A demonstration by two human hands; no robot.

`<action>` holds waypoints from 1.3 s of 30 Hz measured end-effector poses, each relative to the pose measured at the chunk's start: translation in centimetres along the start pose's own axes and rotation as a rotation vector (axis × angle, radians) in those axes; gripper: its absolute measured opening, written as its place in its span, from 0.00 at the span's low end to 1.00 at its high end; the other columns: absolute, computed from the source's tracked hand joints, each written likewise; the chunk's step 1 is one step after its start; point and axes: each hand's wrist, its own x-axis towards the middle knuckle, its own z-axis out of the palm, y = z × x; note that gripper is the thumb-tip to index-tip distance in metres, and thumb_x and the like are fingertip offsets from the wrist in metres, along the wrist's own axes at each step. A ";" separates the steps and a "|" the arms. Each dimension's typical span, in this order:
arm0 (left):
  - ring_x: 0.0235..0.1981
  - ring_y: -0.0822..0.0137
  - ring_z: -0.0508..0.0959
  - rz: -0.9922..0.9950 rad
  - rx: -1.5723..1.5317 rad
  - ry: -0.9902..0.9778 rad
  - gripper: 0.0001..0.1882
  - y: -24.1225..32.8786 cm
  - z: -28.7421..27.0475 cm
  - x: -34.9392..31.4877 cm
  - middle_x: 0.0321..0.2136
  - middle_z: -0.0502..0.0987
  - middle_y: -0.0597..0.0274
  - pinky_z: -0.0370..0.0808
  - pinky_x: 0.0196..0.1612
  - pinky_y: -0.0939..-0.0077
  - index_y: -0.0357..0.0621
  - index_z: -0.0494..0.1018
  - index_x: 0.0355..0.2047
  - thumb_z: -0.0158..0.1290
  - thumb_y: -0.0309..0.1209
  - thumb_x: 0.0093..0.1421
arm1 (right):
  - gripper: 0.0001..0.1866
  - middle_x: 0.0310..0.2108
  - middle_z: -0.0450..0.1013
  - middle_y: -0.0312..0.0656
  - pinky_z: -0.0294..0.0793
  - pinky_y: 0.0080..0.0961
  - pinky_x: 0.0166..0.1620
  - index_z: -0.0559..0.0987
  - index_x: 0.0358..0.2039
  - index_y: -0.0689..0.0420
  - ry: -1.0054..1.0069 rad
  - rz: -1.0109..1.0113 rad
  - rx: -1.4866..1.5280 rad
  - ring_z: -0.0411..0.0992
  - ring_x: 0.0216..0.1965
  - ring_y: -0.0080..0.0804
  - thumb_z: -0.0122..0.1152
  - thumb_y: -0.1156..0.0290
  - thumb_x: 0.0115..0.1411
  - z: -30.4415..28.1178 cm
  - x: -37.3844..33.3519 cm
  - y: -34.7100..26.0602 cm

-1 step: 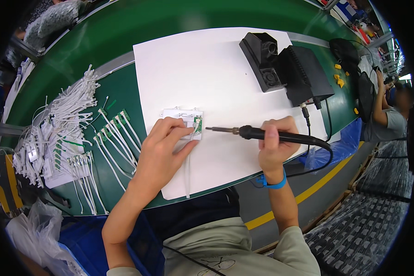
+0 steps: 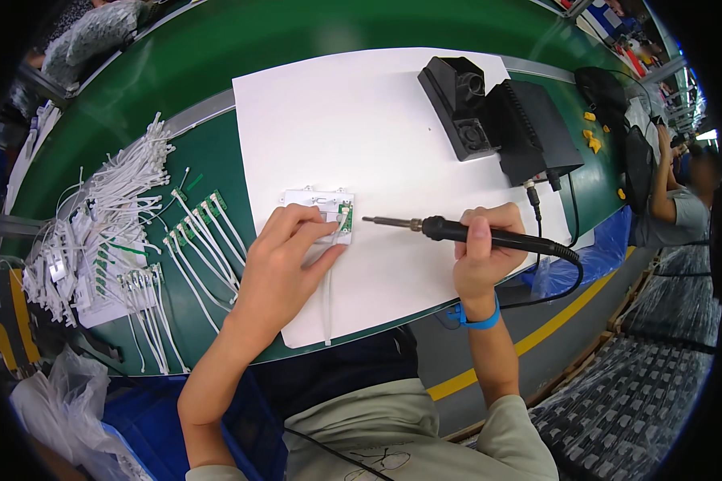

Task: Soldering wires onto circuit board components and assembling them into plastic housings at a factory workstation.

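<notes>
My right hand (image 2: 489, 248) is closed around the black handle of a soldering iron (image 2: 449, 231). The iron's metal tip points left and stops just short of a small green circuit board (image 2: 346, 216), not touching it. That board sits at the right end of a white plastic holder (image 2: 309, 196) on the white sheet. With thumb and fingers closed at the board, my left hand (image 2: 289, 248) pinches the end of a white cable (image 2: 326, 309), which trails toward the table's near edge. The fingers hide the exact joint and part of the holder.
Bundled white cables (image 2: 124, 184) pile up at the left, beside several green boards with cables attached (image 2: 196, 220). A black iron stand (image 2: 457, 108) and a black power unit (image 2: 533, 132) occupy the back right. The iron's cord (image 2: 576, 276) loops at the right. Yellow bits (image 2: 591, 140) lie beyond.
The soldering iron and my right hand have shifted slightly right, widening the gap between tip and board. My left hand has stayed in place.
</notes>
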 end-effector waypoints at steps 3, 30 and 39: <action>0.39 0.58 0.77 -0.015 -0.014 -0.013 0.14 0.2 0.0 0.0 0.38 0.75 0.58 0.76 0.41 0.67 0.36 0.79 0.37 0.66 0.23 0.49 | 0.10 0.18 0.73 0.38 0.65 0.15 0.25 0.71 0.25 0.61 0.057 0.001 -0.047 0.64 0.18 0.16 0.60 0.72 0.61 -0.1 -0.1 0.3; 0.43 0.51 0.77 -0.131 0.473 -0.142 0.28 3.6 -1.0 2.4 0.39 0.77 0.49 0.77 0.43 0.63 0.33 0.72 0.47 0.68 0.34 0.48 | 0.12 0.20 0.69 0.37 0.55 0.11 0.18 0.69 0.28 0.59 0.481 -0.071 0.043 0.59 0.13 0.14 0.54 0.67 0.67 -1.2 1.9 0.7; 0.48 0.52 0.75 0.009 0.403 -0.259 0.35 3.4 -3.6 1.1 0.43 0.75 0.48 0.75 0.49 0.62 0.34 0.69 0.56 0.67 0.33 0.48 | 0.10 0.16 0.62 0.32 0.47 0.12 0.18 0.68 0.29 0.58 0.503 -0.098 0.009 0.54 0.12 0.13 0.51 0.68 0.68 -0.8 2.1 0.7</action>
